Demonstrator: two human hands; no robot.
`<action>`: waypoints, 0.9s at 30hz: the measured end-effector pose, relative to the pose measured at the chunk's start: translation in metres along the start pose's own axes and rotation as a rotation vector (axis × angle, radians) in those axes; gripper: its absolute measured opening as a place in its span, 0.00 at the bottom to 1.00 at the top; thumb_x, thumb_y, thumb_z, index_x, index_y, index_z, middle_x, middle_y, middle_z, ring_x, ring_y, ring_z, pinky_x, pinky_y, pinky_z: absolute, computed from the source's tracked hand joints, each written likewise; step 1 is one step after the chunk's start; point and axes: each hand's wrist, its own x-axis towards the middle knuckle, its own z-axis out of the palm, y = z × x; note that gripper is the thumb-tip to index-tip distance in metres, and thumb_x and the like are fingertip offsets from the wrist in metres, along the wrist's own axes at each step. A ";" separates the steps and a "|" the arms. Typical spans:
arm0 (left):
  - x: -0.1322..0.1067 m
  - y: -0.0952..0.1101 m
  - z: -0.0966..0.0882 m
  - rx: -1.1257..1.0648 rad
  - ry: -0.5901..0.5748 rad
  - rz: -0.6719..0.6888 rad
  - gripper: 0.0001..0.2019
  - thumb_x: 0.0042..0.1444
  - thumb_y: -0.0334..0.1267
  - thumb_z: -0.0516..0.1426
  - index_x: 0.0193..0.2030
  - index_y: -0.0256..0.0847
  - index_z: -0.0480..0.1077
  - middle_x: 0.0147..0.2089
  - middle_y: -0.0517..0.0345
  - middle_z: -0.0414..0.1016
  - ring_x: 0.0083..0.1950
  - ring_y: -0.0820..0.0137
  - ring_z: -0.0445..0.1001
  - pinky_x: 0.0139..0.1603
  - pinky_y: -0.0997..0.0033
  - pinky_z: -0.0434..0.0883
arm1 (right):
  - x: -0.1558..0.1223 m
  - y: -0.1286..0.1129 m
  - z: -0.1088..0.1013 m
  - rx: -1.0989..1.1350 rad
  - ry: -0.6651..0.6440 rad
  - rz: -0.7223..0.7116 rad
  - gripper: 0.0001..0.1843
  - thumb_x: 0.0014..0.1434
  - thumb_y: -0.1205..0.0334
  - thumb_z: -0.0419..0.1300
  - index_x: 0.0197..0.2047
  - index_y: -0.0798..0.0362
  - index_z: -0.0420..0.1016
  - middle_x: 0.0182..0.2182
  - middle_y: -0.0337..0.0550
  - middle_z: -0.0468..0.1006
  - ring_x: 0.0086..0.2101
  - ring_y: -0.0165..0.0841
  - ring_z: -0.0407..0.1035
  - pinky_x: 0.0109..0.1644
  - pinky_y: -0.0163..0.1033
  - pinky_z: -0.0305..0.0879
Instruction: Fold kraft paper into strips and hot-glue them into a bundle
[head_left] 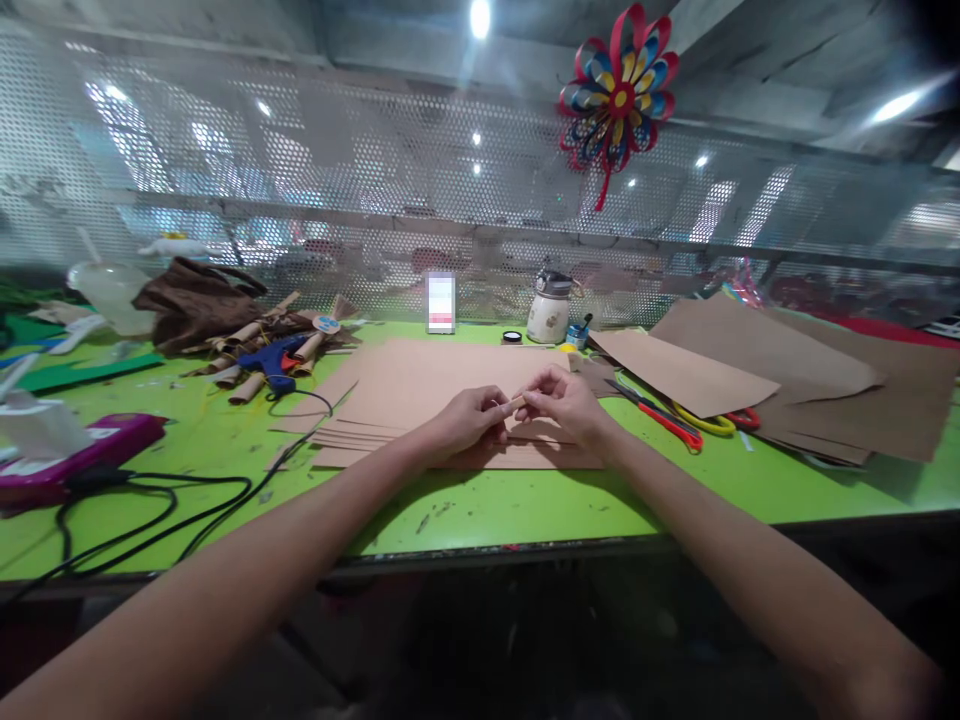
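Over a stack of brown kraft paper sheets, both hands meet at a small tan piece of paper, perhaps rolled or folded. My left hand pinches its left end with thumb and forefinger. Its right end is between the thumb and fingers of my right hand. The fingers cover most of the piece, so its full shape is hidden. To the right of my right hand lie scissors with red handles and another pair with yellow handles.
A blue glue gun lies by rolled paper tubes at left, its cord trailing toward a purple power strip. Behind the stack stand a phone and a white bottle. More brown sheets overlap at right.
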 end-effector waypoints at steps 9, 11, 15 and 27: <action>0.000 -0.002 -0.002 -0.026 -0.037 0.030 0.17 0.57 0.52 0.52 0.35 0.37 0.64 0.22 0.59 0.71 0.20 0.76 0.66 0.21 0.79 0.60 | -0.004 -0.008 0.005 -0.014 -0.041 0.121 0.21 0.49 0.58 0.66 0.45 0.55 0.68 0.27 0.39 0.77 0.25 0.30 0.72 0.32 0.38 0.71; 0.000 0.000 -0.001 0.001 -0.019 0.043 0.15 0.57 0.49 0.53 0.35 0.37 0.64 0.22 0.60 0.71 0.21 0.76 0.67 0.22 0.79 0.60 | -0.004 -0.009 0.007 -0.094 -0.045 0.141 0.17 0.49 0.56 0.66 0.39 0.57 0.70 0.21 0.37 0.75 0.21 0.28 0.69 0.25 0.34 0.68; 0.001 0.002 -0.001 0.023 -0.010 0.026 0.16 0.57 0.48 0.53 0.32 0.35 0.65 0.23 0.59 0.71 0.22 0.77 0.66 0.23 0.78 0.61 | -0.005 -0.009 0.007 -0.122 -0.047 0.065 0.14 0.49 0.55 0.65 0.32 0.57 0.71 0.20 0.37 0.74 0.18 0.26 0.66 0.20 0.32 0.65; -0.006 0.003 -0.006 0.007 -0.277 -0.012 0.15 0.60 0.48 0.50 0.37 0.36 0.63 0.29 0.54 0.75 0.23 0.76 0.69 0.22 0.77 0.61 | -0.005 -0.008 -0.007 -0.076 -0.153 0.109 0.14 0.52 0.55 0.64 0.33 0.58 0.72 0.23 0.42 0.77 0.17 0.27 0.68 0.17 0.31 0.66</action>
